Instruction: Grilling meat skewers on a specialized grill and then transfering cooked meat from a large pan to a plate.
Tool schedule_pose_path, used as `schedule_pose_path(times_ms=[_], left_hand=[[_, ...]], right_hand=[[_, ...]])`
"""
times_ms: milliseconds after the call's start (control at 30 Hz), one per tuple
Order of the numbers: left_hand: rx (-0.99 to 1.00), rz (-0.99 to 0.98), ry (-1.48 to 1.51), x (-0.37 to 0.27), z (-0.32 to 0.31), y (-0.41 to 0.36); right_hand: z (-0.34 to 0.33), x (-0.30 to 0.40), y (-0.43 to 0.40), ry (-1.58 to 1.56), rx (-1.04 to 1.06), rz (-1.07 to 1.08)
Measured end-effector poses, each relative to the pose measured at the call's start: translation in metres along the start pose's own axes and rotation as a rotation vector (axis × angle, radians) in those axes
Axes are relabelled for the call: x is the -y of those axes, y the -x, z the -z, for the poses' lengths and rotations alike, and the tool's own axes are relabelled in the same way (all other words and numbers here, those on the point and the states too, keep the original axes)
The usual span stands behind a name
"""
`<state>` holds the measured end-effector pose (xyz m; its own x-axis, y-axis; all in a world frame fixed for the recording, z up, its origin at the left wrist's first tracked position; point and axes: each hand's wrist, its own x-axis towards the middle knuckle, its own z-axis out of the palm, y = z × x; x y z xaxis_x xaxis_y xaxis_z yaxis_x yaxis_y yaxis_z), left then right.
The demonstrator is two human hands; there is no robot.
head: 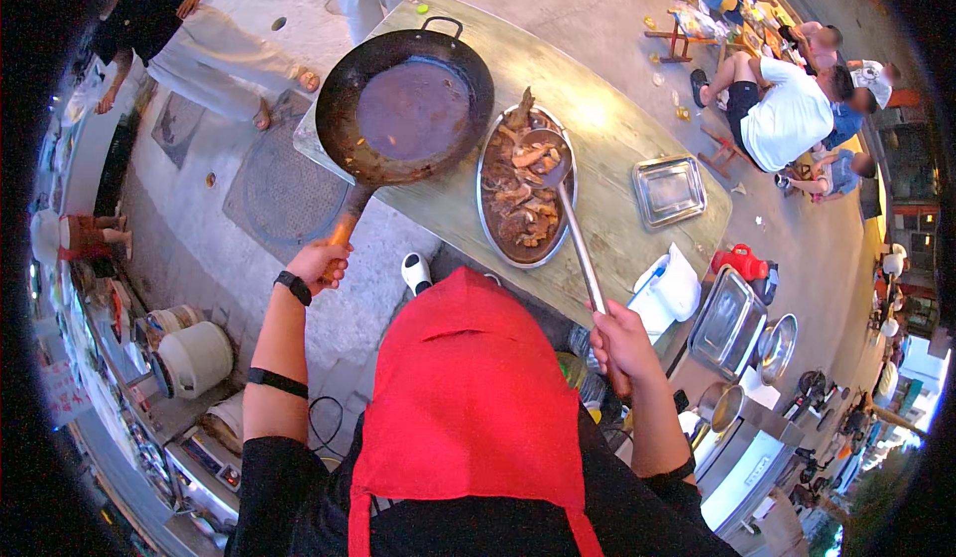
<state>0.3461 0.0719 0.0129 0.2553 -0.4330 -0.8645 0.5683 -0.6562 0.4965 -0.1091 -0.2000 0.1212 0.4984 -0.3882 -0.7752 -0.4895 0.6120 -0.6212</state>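
My left hand (320, 262) grips the wooden handle of a dark wok (407, 169), whose hollow holds a thin film of brown liquid. The wok is over the table's far left end; whether it rests there I cannot tell. In my right hand (621, 342) is the long handle of a metal ladle (579, 236). The ladle's bowl, with pieces of food in it, is over an oval metal platter (484, 225). Chunks of cooked meat or fish (523, 210) in brown sauce fill the platter, and one piece juts past its far rim.
On the wooden table (597, 135) sit a rectangular steel tray (670, 191) and a white plastic bag (672, 284). Further right are another steel tray (723, 322), metal bowls (778, 348) and a red flask (739, 262). People stand beyond the wok; others sit at upper right.
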Motion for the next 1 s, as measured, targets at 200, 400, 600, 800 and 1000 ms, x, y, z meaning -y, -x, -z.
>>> schedule_pose_path(times_ms=[200, 400, 600, 800, 1000], left_hand=[[0.004, -0.002, 0.025, 0.000, -0.010, 0.004], [0.004, -0.004, 0.050, 0.002, -0.015, 0.006], [-0.003, -0.005, 0.049, -0.001, -0.014, 0.005], [0.021, 0.004, 0.079, 0.005, -0.003, 0.003], [0.024, -0.002, 0.054, 0.013, -0.011, -0.003]], right_hand=[[0.013, -0.035, -0.021, 0.242, -0.145, 0.044], [0.015, -0.046, -0.031, 0.734, -0.308, 0.312], [0.012, -0.039, -0.031, 0.993, -0.467, 0.291], [0.013, -0.039, -0.032, 0.961, -0.473, 0.408], [0.011, 0.018, 0.009, -0.151, 0.029, 0.035]])
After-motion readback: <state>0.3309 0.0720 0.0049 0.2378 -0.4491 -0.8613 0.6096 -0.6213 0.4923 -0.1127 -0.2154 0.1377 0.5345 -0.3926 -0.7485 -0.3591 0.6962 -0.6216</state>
